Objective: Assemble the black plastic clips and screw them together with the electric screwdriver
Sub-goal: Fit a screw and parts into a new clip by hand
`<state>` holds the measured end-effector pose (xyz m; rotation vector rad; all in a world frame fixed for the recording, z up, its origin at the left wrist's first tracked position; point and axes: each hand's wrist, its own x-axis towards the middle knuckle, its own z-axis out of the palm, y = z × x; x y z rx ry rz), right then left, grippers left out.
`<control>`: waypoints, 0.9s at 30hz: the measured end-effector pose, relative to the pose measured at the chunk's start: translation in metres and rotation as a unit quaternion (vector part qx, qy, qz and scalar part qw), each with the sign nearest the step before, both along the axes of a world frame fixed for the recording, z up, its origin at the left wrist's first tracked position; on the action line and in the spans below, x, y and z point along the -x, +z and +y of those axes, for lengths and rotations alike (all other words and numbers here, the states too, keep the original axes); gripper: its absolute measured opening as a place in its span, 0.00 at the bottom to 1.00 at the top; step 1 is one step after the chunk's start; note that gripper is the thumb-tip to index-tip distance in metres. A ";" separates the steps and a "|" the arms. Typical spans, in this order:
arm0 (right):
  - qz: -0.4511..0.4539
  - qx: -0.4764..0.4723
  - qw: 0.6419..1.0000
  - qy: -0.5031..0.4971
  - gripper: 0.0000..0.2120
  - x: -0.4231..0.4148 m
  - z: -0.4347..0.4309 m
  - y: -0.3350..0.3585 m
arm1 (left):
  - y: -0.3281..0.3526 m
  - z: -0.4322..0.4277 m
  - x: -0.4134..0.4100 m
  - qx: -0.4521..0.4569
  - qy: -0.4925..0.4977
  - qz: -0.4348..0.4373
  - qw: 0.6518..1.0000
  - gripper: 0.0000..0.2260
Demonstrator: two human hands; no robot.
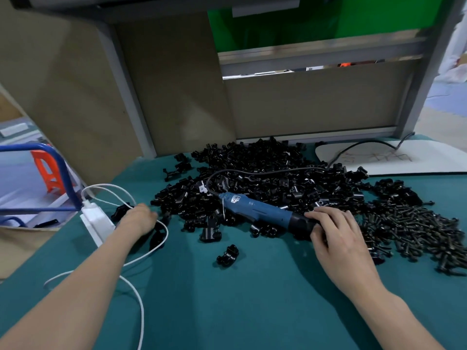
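Gripping hand: the right hand is down on the electric screwdriver, fingers curled over its black nose end, thumb tucked in on the near side.
Screwdriver: it lies on its side at the near edge of the clip pile. The blue body slants up and left, and the black nose sits low and right under that hand.
Cord: a black cord comes off the tool's rear, loops across the top of the pile and runs off to the back right.
Left hand: the left hand is out past the pile's left edge, knuckles up, its fingers dipped out of sight behind them. Can't tell whether it holds anything.
Around the left hand: loose black parts lie just beside it, and a white cable curls under the wrist and forearm.
Power block: a white power block sits just left of that wrist, at the table edge.
Lone clip: one lone clip sits by itself on the green table cover, between the two arms and apart from the heap.
Screws: a heap of dark screws lies right of the right hand, touching the clip pile's right side.
Back right: a white sheet lies flat with the cord crossing it.
Behind: a brown panel stands upright at the far edge of the table.
Far left: a blue frame and an orange stool stand off the table.
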<state>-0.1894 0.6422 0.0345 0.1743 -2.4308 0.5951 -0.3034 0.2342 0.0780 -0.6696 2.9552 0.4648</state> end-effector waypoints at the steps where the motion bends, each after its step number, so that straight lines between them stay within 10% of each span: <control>1: -0.003 0.000 1.000 0.003 0.15 0.001 -0.001 0.000 | 0.002 0.000 0.001 0.000 -0.005 -0.001 1.000 0.20; 13: -0.037 0.027 0.999 0.017 0.15 0.001 0.001 0.001 | 0.005 0.013 -0.002 -0.033 -0.060 0.024 0.997 0.21; 21: -0.048 0.028 0.998 0.020 0.15 0.001 0.001 0.001 | 0.027 -0.009 -0.018 0.120 -0.210 -0.015 0.970 0.13; 27: -0.061 0.022 0.998 0.024 0.14 0.001 -0.001 0.002 | 0.045 -0.014 -0.014 0.449 -0.123 -0.078 0.882 0.14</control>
